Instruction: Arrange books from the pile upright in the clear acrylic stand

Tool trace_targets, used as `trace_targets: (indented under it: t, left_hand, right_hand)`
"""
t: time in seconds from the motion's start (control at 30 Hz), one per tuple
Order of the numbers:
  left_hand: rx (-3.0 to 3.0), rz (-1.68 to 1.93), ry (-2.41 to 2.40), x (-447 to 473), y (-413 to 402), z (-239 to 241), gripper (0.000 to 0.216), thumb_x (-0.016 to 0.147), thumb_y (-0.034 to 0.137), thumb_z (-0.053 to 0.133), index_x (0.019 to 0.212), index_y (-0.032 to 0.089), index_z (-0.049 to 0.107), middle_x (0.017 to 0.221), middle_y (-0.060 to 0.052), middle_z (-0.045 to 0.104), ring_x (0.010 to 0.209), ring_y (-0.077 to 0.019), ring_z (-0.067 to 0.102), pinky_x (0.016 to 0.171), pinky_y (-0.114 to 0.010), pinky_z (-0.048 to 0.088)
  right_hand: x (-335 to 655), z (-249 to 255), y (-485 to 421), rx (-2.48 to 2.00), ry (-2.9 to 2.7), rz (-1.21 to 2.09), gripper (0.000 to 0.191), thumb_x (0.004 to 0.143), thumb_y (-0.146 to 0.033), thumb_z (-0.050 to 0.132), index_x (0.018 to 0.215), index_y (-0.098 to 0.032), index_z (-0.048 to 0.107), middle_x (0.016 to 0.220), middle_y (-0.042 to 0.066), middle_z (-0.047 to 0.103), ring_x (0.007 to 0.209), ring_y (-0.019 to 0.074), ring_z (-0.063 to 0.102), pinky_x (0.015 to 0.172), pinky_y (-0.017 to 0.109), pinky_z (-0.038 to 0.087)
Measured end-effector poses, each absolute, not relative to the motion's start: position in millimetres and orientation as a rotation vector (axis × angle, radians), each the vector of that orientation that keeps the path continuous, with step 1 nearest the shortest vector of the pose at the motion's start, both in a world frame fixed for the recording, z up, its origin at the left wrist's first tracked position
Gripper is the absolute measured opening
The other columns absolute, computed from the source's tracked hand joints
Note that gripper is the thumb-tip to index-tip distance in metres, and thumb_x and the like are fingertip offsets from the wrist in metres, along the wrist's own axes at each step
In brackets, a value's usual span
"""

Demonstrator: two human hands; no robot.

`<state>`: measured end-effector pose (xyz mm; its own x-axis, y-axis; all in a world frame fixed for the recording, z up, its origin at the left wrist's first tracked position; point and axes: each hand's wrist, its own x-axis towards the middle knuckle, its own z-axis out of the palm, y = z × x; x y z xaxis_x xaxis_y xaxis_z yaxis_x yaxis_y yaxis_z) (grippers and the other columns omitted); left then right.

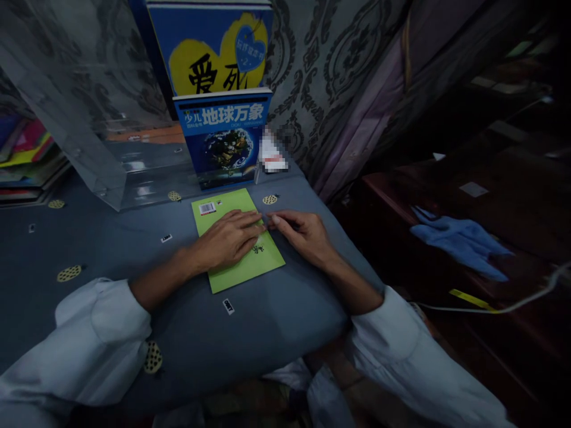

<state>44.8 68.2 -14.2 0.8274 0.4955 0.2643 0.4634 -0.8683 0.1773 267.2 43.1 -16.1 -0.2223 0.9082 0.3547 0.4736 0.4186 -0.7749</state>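
A thin light-green book [225, 261] lies on the grey-blue cloth, turned at a slant, with a barcode label near its far left corner. My left hand [234, 238] rests flat across the book, its fingers stretched toward the right edge. Just beyond that edge, my right hand [303, 233] has thumb and forefinger pinched together, close to the fingertips of my left hand. Whatever is in that pinch, if anything, is too small to make out. Part of the cover is hidden under my left hand.
Behind the green book stand a blue globe-covered book [225, 145] and a taller blue-and-yellow book [178, 30]. A clear plastic stand [107, 178] is to their left, near stacked books [27, 172]. A blue cloth [459, 238] lies on dark furniture at right.
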Motion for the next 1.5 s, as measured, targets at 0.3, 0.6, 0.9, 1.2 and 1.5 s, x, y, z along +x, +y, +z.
trace_targets:
  t: [0.3,0.6,0.9,1.2,1.5]
  left_hand:
    - [2.883,0.415,0.708,48,44,-9,0.036,0.106,0.025,0.042,0.134,0.019,0.063,0.144,-0.015,0.059,0.14,-0.028,0.052,0.117,-0.051,0.04]
    - [2.832,0.383,0.614,52,17,0,0.035,0.104,0.023,0.046,0.134,0.019,0.063,0.14,-0.012,0.063,0.135,-0.0257,0.055,0.119,-0.049,0.037]
    - [2.88,0.349,0.607,51,4,-7,0.041,0.106,0.023,0.041,0.143,0.017,0.055,0.146,-0.011,0.06,0.146,-0.0252,0.045,0.121,-0.05,0.033]
    - [3.006,0.337,0.628,54,0,-10,0.039,0.106,0.019,0.041,0.142,0.015,0.053,0.14,-0.012,0.063,0.137,-0.0263,0.051,0.117,-0.047,0.036]
    - [3.103,0.364,0.598,54,-3,-2,0.033,0.105,0.016,0.042,0.133,0.011,0.059,0.121,-0.014,0.068,0.117,-0.0251,0.06,0.107,-0.042,0.043]
  right_hand:
    - [265,-15,41,-1.16,-1.89,0.639,0.033,0.099,-0.039,0.053,0.096,-0.019,0.08,0.087,0.004,0.08,0.082,0.0221,0.074,0.072,0.03,0.057]
    - [263,-14,38,-1.191,-1.947,0.628,0.045,0.1,-0.048,0.052,0.075,-0.019,0.075,0.07,0.003,0.075,0.067,0.0194,0.069,0.061,0.027,0.051]
    - [275,-16,8,-1.112,-2.01,0.534,0.029,0.101,-0.037,0.054,0.093,-0.023,0.078,0.085,0.004,0.08,0.079,0.0218,0.075,0.073,0.033,0.058]
    - [283,-15,-11,-0.993,-2.045,0.47,0.022,0.1,-0.023,0.056,0.099,-0.026,0.077,0.082,0.003,0.079,0.078,0.0213,0.075,0.073,0.034,0.061]
    - [283,-14,-14,-0.92,-2.156,0.385,0.019,0.099,-0.019,0.056,0.093,-0.024,0.073,0.08,0.005,0.077,0.072,0.02,0.073,0.07,0.034,0.06]
